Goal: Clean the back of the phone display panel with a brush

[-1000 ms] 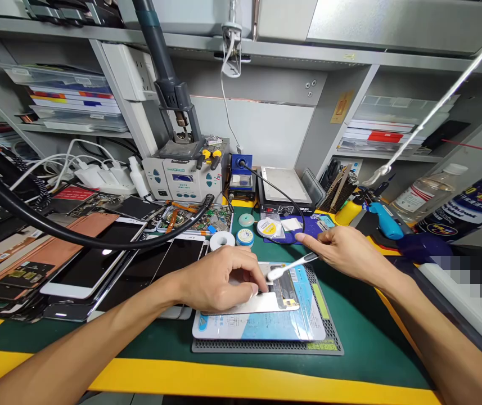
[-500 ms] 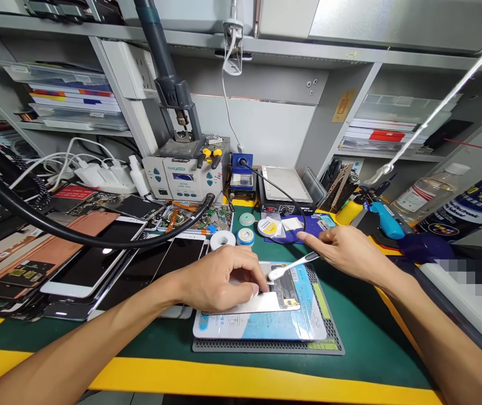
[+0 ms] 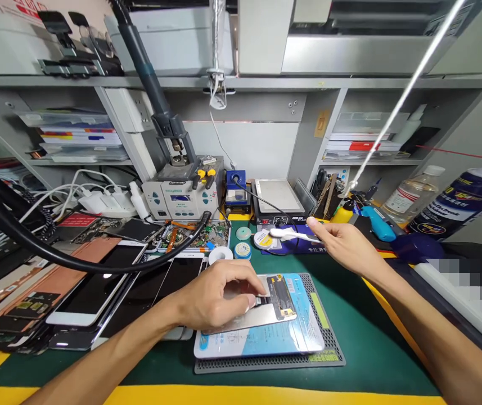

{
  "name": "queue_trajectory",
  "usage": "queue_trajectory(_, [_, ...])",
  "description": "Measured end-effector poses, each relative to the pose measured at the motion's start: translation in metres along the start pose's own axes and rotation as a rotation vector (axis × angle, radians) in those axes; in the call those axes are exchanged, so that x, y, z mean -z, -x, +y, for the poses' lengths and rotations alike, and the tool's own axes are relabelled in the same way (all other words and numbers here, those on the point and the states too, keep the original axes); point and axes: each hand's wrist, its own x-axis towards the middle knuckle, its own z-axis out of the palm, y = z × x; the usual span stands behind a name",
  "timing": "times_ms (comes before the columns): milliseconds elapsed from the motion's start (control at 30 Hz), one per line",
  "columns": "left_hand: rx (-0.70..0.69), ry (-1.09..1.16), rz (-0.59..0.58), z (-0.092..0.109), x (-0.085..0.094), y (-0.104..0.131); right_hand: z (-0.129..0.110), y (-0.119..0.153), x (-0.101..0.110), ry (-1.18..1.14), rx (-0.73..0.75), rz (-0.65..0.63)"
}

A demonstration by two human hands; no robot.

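Observation:
My left hand [image 3: 219,295] is curled over a phone screen panel [image 3: 261,316], its thumb and index fingertip pressed on it near a small dark connector. The panel lies back side up, silver with a black and gold flex section [image 3: 280,297] at its right end. Beneath it is a blue and white flat packet [image 3: 308,329], which rests on a grey perforated mat [image 3: 334,344]. My right hand [image 3: 346,242] grips a slim white brush [image 3: 293,235], head pointing left, raised clear of the panel. The fingers around its handle are partly hidden.
Phones [image 3: 97,295] and parts are piled at left, behind a thick black hose [image 3: 109,269]. A hot-air station [image 3: 181,197], small round tins [image 3: 242,251] and a heating plate [image 3: 276,197] stand behind. Bottles [image 3: 413,194] and a spray can [image 3: 455,202] are at right.
The brush has lifted off the panel, up and away, in my right hand. My left hand stays on the panel. The view has tilted upward, showing more of the shelf.

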Motion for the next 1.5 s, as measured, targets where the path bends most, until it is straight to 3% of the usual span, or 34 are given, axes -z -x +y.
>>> queue_trajectory(167, [0.085, -0.194, 0.116, 0.015, 0.017, 0.008, -0.001, 0.002, 0.002, -0.180, 0.108, -0.133])
queue_trajectory(333, [0.526, -0.480, 0.055, 0.033, 0.038, 0.028, -0.004, 0.009, -0.003, -0.214, 0.174, -0.261])
queue_trajectory(467, [0.660, -0.557, 0.019, 0.031, 0.040, 0.033, -0.005, 0.013, -0.011, -0.220, 0.193, -0.360])
queue_trajectory(567, [0.675, -0.523, -0.022, 0.027, 0.038, 0.031, -0.006, 0.016, -0.016, -0.211, 0.202, -0.410])
queue_trajectory(733, [0.677, -0.485, 0.017, 0.024, 0.038, 0.031, -0.013, 0.022, -0.016, -0.228, 0.279, -0.502])
queue_trajectory(867, [0.670, -0.349, -0.039, 0.017, 0.040, 0.033, -0.017, 0.027, -0.016, -0.247, 0.312, -0.529])
queue_trajectory(1100, [0.586, -0.264, 0.094, 0.006, 0.043, 0.026, -0.011, 0.024, -0.022, -0.244, 0.342, -0.545])
queue_trajectory(1233, [0.646, -0.385, 0.127, 0.009, 0.042, 0.028, -0.005, 0.020, -0.029, -0.228, 0.335, -0.571])
queue_trajectory(1500, [0.724, -0.393, 0.016, 0.030, 0.038, 0.024, -0.001, 0.017, -0.035, -0.227, 0.346, -0.595])
